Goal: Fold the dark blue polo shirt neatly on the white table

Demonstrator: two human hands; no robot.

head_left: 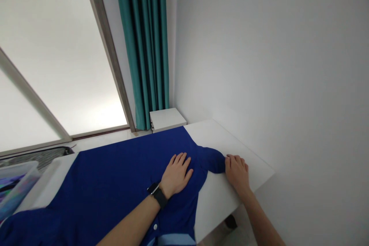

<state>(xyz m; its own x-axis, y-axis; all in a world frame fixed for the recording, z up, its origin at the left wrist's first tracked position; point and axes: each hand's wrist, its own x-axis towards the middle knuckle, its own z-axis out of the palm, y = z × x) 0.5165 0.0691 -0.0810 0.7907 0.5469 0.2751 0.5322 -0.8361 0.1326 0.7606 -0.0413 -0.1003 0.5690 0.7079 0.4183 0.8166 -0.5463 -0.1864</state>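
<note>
Pinched at the end of one sleeve (212, 159), our right hand (238, 171) seems closed on the cloth, though the thumb side is mostly hidden. Our left hand (177, 173) rests palm down near the shoulder of the blue shirt (115, 177), fingers slightly apart, gripping nothing. The shirt spreads across the white table (219, 192), its straight side running along or over the far edge; we cannot tell which. We judge that a hard tug on the sleeve could skew the body or raise creases if our left palm slips. Tabletop shows on both sides of the sleeve, giving us room towards the wall (288, 84); at the left, the other sleeve (25, 223) lies near a plastic box (31, 183), where space looks tighter
</note>
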